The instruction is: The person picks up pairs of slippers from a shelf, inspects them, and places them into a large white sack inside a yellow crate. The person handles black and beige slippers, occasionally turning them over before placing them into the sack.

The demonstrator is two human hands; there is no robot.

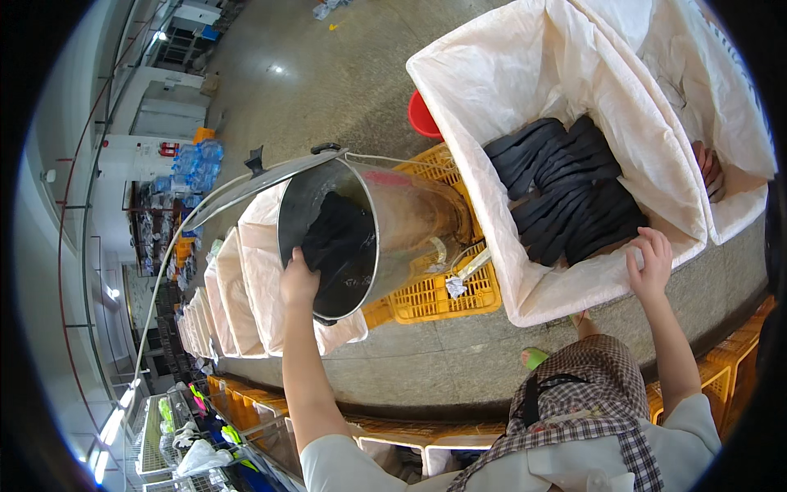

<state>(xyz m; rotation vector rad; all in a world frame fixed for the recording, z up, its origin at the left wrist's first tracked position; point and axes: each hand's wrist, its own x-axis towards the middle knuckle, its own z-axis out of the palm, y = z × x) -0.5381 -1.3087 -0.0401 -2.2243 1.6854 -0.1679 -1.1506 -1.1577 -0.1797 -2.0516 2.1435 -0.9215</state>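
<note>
A tall metal drum with an open mouth stands left of centre, holding black cloth. My left hand is at its mouth, fingers closed against the near edge of this cloth and partly hidden. To the right is a large bin with a white liner, where long dark cloth pieces lie in overlapping rows. My right hand is at the bin's near right rim, fingers apart and holding nothing.
A round lid leans at the drum's far left side. Yellow plastic crates sit under and beside the drum. Another lined bin adjoins on the right, and more lined bins line up leftward. A red bucket stands behind.
</note>
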